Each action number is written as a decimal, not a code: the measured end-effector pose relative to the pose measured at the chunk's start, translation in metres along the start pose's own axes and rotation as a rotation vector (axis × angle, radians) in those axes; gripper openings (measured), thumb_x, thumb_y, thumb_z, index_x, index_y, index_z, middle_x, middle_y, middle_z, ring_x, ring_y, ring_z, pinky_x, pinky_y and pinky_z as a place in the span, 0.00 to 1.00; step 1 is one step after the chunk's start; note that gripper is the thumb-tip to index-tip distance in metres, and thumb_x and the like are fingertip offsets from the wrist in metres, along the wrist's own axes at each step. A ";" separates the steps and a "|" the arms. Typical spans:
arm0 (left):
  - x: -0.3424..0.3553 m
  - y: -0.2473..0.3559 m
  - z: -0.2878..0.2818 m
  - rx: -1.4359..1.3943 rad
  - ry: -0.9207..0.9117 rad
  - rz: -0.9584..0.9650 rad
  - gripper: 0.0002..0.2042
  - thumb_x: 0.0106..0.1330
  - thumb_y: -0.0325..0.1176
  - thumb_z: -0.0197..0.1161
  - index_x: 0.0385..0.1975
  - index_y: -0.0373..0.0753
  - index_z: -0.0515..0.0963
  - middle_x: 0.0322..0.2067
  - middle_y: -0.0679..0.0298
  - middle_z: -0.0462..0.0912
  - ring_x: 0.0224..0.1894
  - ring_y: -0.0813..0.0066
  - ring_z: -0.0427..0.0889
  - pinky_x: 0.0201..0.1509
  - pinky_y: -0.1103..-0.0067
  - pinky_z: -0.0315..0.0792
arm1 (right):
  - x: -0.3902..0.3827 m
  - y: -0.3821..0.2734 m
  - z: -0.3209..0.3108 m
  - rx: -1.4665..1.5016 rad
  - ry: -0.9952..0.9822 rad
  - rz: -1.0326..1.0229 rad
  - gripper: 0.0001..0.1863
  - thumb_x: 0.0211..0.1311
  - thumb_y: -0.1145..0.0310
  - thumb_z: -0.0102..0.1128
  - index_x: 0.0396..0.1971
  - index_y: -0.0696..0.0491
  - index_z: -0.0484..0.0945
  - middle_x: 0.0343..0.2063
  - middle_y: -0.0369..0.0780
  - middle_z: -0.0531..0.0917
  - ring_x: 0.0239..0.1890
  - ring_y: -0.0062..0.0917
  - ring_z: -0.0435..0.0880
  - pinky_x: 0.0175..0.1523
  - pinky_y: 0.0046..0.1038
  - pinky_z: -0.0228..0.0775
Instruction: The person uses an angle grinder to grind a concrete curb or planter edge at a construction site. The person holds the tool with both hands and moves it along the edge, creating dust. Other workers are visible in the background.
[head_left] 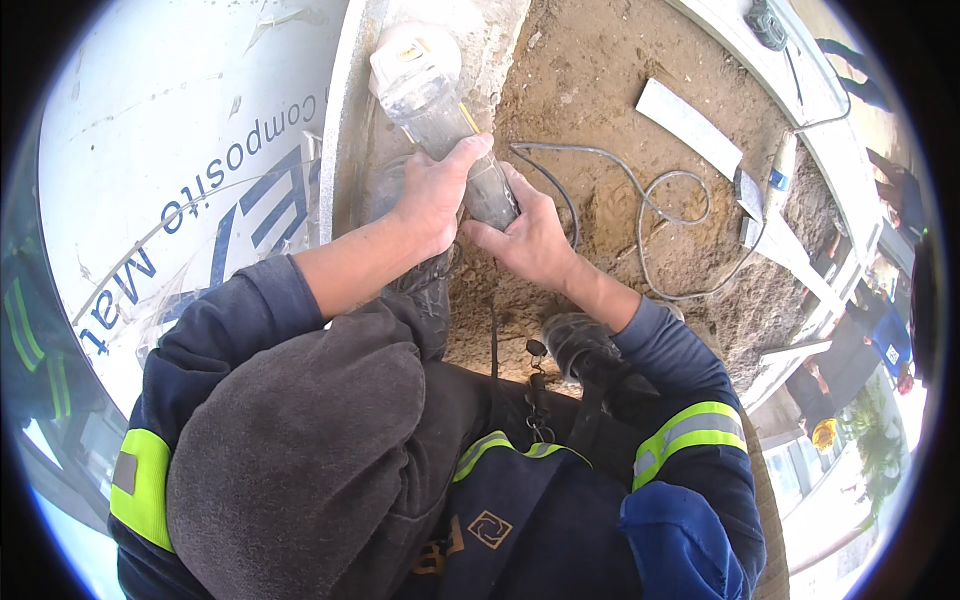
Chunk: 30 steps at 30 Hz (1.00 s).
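A dusty grey angle grinder [440, 125] is held in both my hands, its pale round head [415, 55] pointing away from me over a whitish, dust-covered ledge [490, 50]. My left hand [435, 195] is wrapped round the middle of the body, thumb on top. Farther back, my right hand [530, 230] grips the rear end near the power cord [570, 200]. Whether the disc touches the ledge cannot be seen from here.
A large white film-covered panel [130, 130] rises on my left. On the sandy ground [590, 80] lie a looping grey cord [645, 205], a pale strip [690, 125] and a second slim power tool [780, 175]. A light frame edge curves along the right, with people beyond it.
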<state>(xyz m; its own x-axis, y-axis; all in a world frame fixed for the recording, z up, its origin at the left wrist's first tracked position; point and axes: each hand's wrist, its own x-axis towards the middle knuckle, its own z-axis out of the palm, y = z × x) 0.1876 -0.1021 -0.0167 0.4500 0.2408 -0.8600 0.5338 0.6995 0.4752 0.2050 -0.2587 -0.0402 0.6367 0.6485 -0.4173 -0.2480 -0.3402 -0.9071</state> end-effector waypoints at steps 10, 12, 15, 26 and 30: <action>0.011 0.004 -0.003 -0.003 -0.031 0.038 0.19 0.66 0.37 0.72 0.51 0.36 0.76 0.45 0.60 0.83 0.48 0.68 0.82 0.54 0.64 0.79 | 0.010 0.001 0.000 0.034 0.002 0.028 0.43 0.55 0.62 0.76 0.65 0.69 0.66 0.45 0.55 0.86 0.49 0.38 0.88 0.54 0.36 0.79; 0.012 0.008 0.000 -0.008 -0.032 0.043 0.19 0.66 0.36 0.72 0.51 0.36 0.76 0.45 0.60 0.83 0.48 0.68 0.82 0.54 0.64 0.79 | 0.013 0.000 -0.001 0.038 -0.001 0.023 0.43 0.55 0.62 0.76 0.66 0.69 0.66 0.45 0.55 0.86 0.49 0.38 0.88 0.54 0.36 0.79; 0.013 0.012 0.001 -0.019 -0.037 0.048 0.19 0.67 0.36 0.72 0.51 0.35 0.76 0.45 0.60 0.82 0.48 0.68 0.82 0.54 0.64 0.79 | 0.017 0.004 0.000 0.046 0.000 -0.003 0.44 0.55 0.62 0.75 0.66 0.69 0.65 0.45 0.55 0.86 0.49 0.38 0.89 0.54 0.36 0.79; -0.004 -0.005 -0.006 0.036 -0.062 -0.036 0.19 0.67 0.37 0.71 0.52 0.35 0.76 0.46 0.61 0.82 0.49 0.70 0.81 0.57 0.67 0.75 | -0.008 0.006 -0.003 -0.090 -0.003 -0.030 0.45 0.54 0.61 0.76 0.66 0.72 0.64 0.47 0.58 0.85 0.52 0.43 0.88 0.56 0.37 0.78; -0.007 -0.010 -0.009 0.035 -0.056 -0.059 0.19 0.66 0.37 0.72 0.52 0.35 0.77 0.47 0.60 0.82 0.51 0.71 0.81 0.58 0.67 0.73 | -0.014 0.005 -0.005 -0.067 -0.035 -0.007 0.43 0.56 0.63 0.77 0.65 0.70 0.66 0.49 0.53 0.84 0.53 0.33 0.85 0.57 0.34 0.77</action>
<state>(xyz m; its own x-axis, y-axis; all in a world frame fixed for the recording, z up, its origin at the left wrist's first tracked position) 0.1729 -0.1048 -0.0169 0.4562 0.1611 -0.8751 0.5849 0.6869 0.4314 0.1985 -0.2726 -0.0389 0.6117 0.6743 -0.4136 -0.1932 -0.3797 -0.9047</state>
